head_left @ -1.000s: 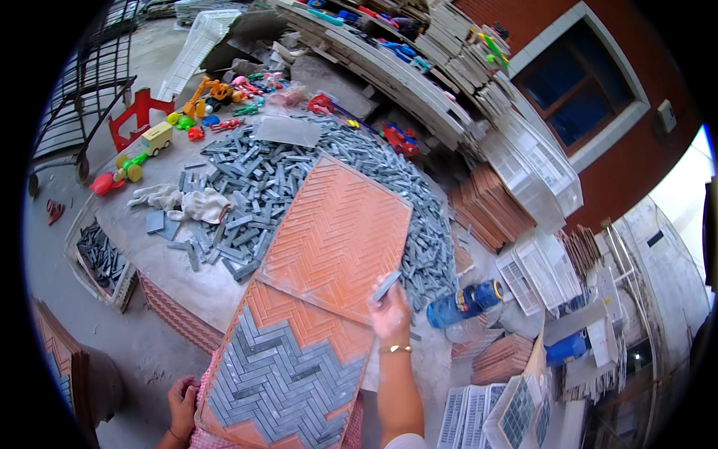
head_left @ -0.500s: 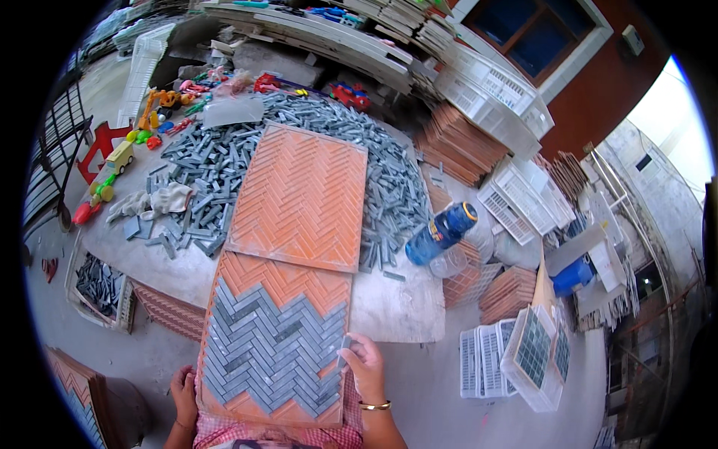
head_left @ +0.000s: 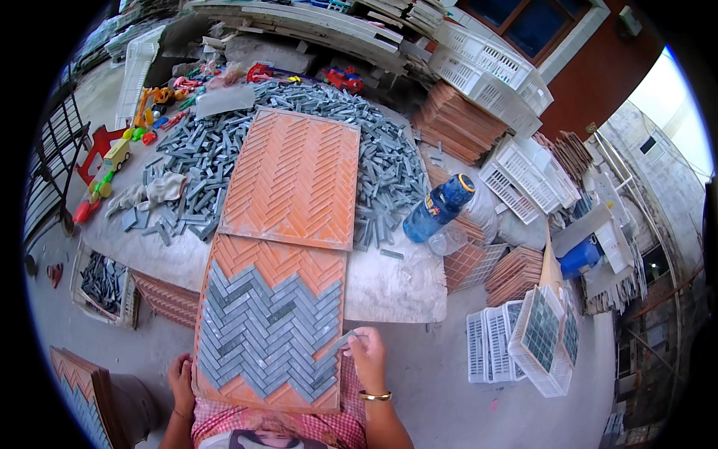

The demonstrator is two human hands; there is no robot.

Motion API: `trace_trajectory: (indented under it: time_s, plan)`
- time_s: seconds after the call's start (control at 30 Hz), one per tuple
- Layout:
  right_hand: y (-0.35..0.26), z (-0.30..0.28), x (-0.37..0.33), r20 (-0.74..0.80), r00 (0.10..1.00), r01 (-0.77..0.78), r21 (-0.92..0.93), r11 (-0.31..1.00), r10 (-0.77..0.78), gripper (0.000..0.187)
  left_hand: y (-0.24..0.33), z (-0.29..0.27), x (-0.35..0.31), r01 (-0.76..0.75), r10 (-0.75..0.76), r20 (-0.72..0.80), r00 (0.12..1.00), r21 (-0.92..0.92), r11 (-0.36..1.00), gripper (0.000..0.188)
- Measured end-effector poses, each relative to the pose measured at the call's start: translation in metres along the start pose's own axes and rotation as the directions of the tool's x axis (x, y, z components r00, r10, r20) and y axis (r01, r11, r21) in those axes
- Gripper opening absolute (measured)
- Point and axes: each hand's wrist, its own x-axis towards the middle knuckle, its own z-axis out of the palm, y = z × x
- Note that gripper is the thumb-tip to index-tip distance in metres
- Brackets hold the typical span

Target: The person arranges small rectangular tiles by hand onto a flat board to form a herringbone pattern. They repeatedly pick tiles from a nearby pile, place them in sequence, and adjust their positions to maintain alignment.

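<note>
My right hand [head_left: 368, 358], with a gold bangle at the wrist, pinches a narrow grey tile strip [head_left: 340, 343] at the right edge of an orange herringbone mould tray [head_left: 288, 396]. The strip is tilted over a bare orange slot. Grey strips [head_left: 262, 329] fill most of this tray in a zigzag; bare orange grooves show at its top and bottom. My left hand [head_left: 180, 383] is curled beside the tray's left edge; what it holds, if anything, is hidden. A second orange mould tray [head_left: 292, 179], without strips, overlaps the filled one's far end.
Loose grey strips [head_left: 389, 165] are heaped on the table [head_left: 396, 288] around the second tray. A blue bottle [head_left: 440, 209] stands at right, white gloves [head_left: 146, 193] and toys [head_left: 116, 155] at left. White crates [head_left: 495, 346] and stacked orange trays [head_left: 458, 123] stand to the right.
My right hand has tilted the strip inward over the tray's right edge. The whole view has shifted slightly; my left hand stays beside the tray.
</note>
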Motion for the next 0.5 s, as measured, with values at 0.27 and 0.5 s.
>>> trace_trajectory:
  time_s: [0.27, 0.5]
  plan:
    - [0.006, 0.004, -0.011, -0.093, 0.925, 0.339, -0.234, 0.911, -0.368, 0.015, 0.008, 0.002, -0.001, 0.031, -0.031, -0.006, 1.000, 0.006, 1.000, 0.026]
    - [0.008, 0.021, -0.028, 0.382, 0.735, 0.657, -0.604, 0.450, -0.560, 0.023, 0.014, 0.002, -0.004, 0.036, -0.036, -0.025, 0.999, 0.008, 0.999, 0.024]
